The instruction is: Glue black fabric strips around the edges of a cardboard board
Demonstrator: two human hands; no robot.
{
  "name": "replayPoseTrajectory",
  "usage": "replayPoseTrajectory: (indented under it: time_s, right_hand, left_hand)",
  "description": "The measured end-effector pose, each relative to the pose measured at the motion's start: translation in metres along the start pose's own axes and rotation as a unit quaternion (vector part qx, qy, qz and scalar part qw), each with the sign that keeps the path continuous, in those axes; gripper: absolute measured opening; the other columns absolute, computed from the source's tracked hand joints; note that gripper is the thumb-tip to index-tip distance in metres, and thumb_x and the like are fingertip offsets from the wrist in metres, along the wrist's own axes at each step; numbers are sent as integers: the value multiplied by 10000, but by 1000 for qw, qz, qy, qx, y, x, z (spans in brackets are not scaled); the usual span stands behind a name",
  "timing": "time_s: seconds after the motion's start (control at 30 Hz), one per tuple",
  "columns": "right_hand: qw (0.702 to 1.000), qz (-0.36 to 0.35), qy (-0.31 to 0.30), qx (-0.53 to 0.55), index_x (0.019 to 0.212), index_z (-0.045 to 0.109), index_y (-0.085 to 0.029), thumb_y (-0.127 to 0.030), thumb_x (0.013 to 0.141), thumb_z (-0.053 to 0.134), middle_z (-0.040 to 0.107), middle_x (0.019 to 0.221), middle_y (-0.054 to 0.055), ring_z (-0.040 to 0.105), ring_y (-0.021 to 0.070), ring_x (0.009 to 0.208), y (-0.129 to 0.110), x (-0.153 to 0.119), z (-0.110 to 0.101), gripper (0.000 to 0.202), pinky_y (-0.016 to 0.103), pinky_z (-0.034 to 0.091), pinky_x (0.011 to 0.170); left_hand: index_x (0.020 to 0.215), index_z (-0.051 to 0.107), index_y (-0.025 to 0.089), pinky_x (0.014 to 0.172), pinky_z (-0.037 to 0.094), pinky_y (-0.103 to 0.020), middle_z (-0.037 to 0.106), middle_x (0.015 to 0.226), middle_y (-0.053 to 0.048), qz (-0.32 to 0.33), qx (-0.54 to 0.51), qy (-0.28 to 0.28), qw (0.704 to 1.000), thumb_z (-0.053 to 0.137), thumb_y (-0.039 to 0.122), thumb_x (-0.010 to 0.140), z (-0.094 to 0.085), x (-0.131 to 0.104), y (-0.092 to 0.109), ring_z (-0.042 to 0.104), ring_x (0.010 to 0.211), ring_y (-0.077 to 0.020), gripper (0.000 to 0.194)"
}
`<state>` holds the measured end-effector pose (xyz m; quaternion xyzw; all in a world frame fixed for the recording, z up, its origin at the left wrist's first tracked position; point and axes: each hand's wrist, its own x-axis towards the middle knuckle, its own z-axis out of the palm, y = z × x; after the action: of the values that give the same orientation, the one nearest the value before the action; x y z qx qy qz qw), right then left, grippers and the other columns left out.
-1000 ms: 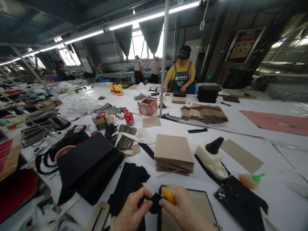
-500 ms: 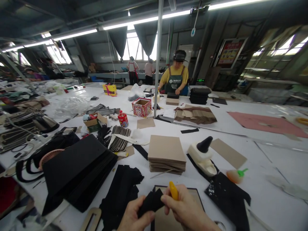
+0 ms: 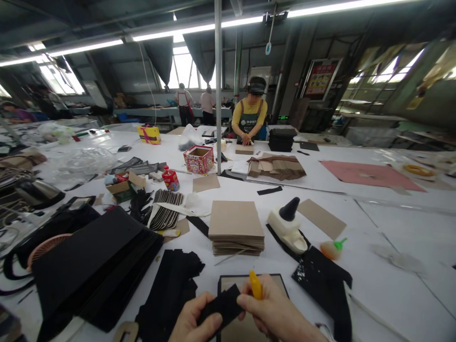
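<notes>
Since half a second ago the view has swung right, so the stack of square tan cardboard sheets (image 3: 235,227) now sits at twelve o'clock from the hands instead of slightly right; the hands themselves have barely shifted.

At the bottom edge, the left hand (image 3: 195,323) pinches one end of a small black strip of fabric-like material (image 3: 223,308) between thumb and fingers. The right hand (image 3: 274,316) grips the strip's other end while also clutching a slim yellow-handled tool (image 3: 255,285). The strip hangs just above a tan board with a black border (image 3: 228,283) lying on the white table (image 3: 392,294).

My reading: the strip is being lined up before it goes onto the bordered board; next it would need lowering and aligning with an edge.

The strip's long axis runs from about eight o'clock to two o'clock, its higher end at the right hand. The yellow tool points to roughly twelve o'clock.
</notes>
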<state>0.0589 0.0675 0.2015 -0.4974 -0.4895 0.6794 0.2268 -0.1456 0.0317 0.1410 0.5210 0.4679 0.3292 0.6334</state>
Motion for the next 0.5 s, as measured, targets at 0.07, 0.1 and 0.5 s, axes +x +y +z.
replayPoseTrajectory:
  time_s: [0.07,0.1,0.5]
  right_hand:
    - [1000,4,14,-3,585,507,-180,-296,645,562,529,454,-50,285,23,289,1,0,-2,142,157,174,295]
    - [1000,11,22,-2,584,497,-184,-273,640,560,544,459,-47,283,23,284,2,0,-3,122,156,173,292]
    - [998,30,40,48,632,432,-214,-312,636,647,505,395,-88,299,30,265,5,-12,-10,237,143,160,288]
  left_hand:
    - [838,640,197,583,366,-218,544,657,28,0,-5,-18,1000,623,585,741,0,1,-1,442,600,-95,400]
    - [865,645,202,608,390,-225,575,687,18,4,-9,-20,1000,631,581,736,1,1,-1,481,628,-107,401]
    - [1060,643,250,767,466,-292,716,879,-31,19,-135,-21,990,703,489,721,21,3,4,634,819,-178,419]
